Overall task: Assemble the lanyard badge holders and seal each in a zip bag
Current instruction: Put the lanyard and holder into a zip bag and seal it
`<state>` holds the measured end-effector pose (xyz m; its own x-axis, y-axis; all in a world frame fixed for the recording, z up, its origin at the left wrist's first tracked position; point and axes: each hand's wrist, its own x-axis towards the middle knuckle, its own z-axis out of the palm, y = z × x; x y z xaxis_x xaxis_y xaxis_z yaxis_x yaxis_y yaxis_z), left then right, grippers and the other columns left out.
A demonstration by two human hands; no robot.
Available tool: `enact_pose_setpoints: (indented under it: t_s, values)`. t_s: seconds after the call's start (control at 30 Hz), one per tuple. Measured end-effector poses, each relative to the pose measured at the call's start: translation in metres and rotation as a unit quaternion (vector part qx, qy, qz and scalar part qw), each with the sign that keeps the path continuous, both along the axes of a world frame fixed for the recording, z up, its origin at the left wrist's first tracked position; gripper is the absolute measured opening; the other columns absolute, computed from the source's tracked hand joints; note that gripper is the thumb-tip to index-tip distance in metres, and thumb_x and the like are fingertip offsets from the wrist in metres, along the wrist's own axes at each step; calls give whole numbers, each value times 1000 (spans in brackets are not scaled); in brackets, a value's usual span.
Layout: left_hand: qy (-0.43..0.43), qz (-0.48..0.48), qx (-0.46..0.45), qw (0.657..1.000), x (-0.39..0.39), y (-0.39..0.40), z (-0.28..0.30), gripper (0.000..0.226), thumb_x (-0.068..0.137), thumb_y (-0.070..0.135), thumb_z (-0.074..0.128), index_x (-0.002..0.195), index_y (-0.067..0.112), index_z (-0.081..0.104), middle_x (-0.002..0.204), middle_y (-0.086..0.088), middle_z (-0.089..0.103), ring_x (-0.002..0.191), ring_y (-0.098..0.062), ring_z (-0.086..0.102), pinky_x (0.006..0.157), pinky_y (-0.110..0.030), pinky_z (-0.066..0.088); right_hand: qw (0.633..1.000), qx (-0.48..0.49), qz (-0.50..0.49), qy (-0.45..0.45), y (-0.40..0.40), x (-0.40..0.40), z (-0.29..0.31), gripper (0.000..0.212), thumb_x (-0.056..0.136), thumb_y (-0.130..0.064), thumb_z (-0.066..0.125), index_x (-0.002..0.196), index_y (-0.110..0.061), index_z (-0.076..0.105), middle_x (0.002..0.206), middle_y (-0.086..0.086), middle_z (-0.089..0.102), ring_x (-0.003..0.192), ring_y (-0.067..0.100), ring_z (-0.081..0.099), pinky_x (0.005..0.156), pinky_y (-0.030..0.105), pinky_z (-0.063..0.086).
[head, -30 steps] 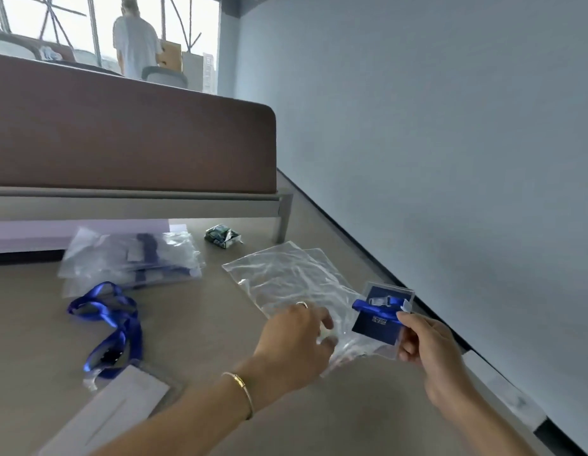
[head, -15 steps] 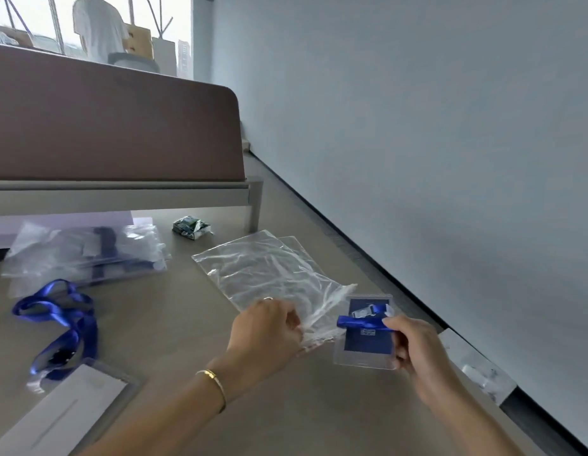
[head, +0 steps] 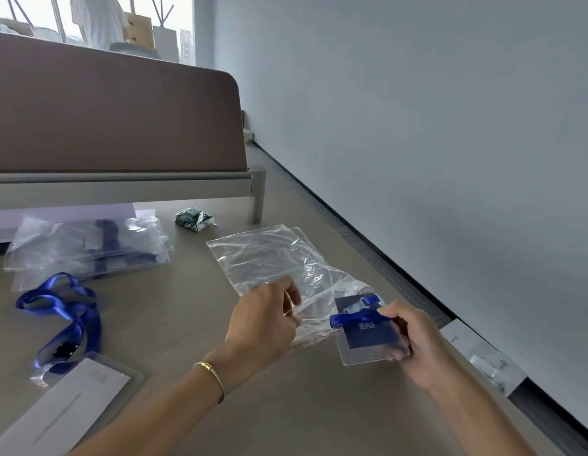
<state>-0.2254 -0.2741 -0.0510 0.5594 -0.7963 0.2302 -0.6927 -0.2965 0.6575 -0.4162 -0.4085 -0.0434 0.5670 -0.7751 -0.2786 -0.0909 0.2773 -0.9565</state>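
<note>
Partly inside zip bag — badge holder top, seemingly; hands grip both.

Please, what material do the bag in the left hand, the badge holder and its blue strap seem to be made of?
Zip bag: thin clear plastic film, glossy; it wrinkles and glints.
Badge holder: probably thicker clear plastic; it looks flat with clean edges.
Blue strap: likely woven satin-like ribbon, slightly shiny; the exact fibre is unclear.

Left hand covers the near edge of the zip bag, fingertips hidden; right hand masks the badge holder corner; the label there is unreadable; white card is cropped at the bottom-left edge.
</note>
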Motion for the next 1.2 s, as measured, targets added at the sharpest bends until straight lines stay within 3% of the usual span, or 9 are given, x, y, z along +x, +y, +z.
enact_pose_setpoints:
  t_s: [0.07, 0.23, 0.37, 0.5, 0.77, 0.9, 1.03, 1.13, 1.2]
  values:
    - [7, -9, -4, 1000, 0, 0, 0, 23, 78, 24, 78, 88, 32, 59, 76, 13, 62, 66, -3, 55, 58, -22, 44, 1000, 13, 4, 12, 0, 7, 1, 14, 78, -17, 59, 71, -9, 49, 68, 13, 34, 40, 15, 32, 39, 23, 27]
    - [22, -32, -19, 999, -2, 0, 3, 28, 78, 23, 79, 96, 35, 61, 77, 13, 61, 67, -2, 54, 61, -20, 43, 998, 1, -51, 25, -1, 29, 0, 28, 88, -12, 54, 61, -14, 48, 46, -1, 36, 43, 14, 29, 43, 25, 27]
    - [13, -54, -14, 998, -4, 0, 3, 37, 77, 19, 78, 104, 39, 60, 81, 14, 57, 72, -3, 52, 65, -19, 44, 997, -14, -67, 22, -3, 48, 4, 29, 92, -14, 57, 63, -15, 49, 51, 1, 37, 41, 12, 34, 43, 27, 30]
    - [-40, -63, -16, 997, -3, 0, 4, 42, 80, 20, 76, 112, 40, 58, 86, 16, 54, 77, -3, 50, 69, -17, 39, 996, -59, -25, 65, -4, 64, 10, 41, 94, -19, 58, 53, -17, 53, 47, 3, 37, 39, 17, 36, 43, 26, 32]
    - [-146, -100, -44, 983, -5, -2, 2, 44, 75, 11, 68, 111, 36, 64, 92, 18, 55, 92, -8, 53, 77, -17, 38, 984, -99, 103, 107, -1, 76, 1, 30, 100, -13, 46, 75, -5, 60, 41, 4, 38, 33, 19, 38, 40, 25, 25]
    - [-167, -135, -34, 976, -3, -3, -2, 48, 75, 10, 73, 116, 34, 64, 93, 17, 59, 94, -7, 54, 81, -15, 36, 972, -156, 117, 128, -4, 73, 1, 40, 103, -20, 50, 65, -9, 56, 40, 5, 44, 31, 20, 44, 38, 24, 31]
    - [-183, -124, -28, 975, 1, -4, 1, 49, 74, 10, 72, 116, 34, 64, 89, 16, 60, 87, -5, 52, 83, -16, 37, 907, -331, 156, 209, -11, 65, -1, 41, 99, -31, 56, 63, -12, 58, 41, 7, 53, 36, 19, 49, 39, 29, 38]
    - [-180, -99, -18, 979, 9, -3, 3, 42, 77, 10, 70, 112, 33, 66, 84, 19, 60, 80, -5, 51, 79, -10, 31, 825, -495, 2, 272, -29, 55, -1, 24, 86, -37, 70, 71, -19, 69, 50, -4, 59, 48, 8, 56, 46, 30, 41]
    - [-176, -97, -1, 980, 14, -2, 5, 44, 75, 5, 66, 109, 34, 65, 83, 22, 53, 77, -2, 46, 76, -5, 29, 822, -494, -46, 281, -34, 49, -2, 16, 80, -38, 75, 89, -28, 67, 59, -9, 61, 58, 4, 59, 53, 25, 42]
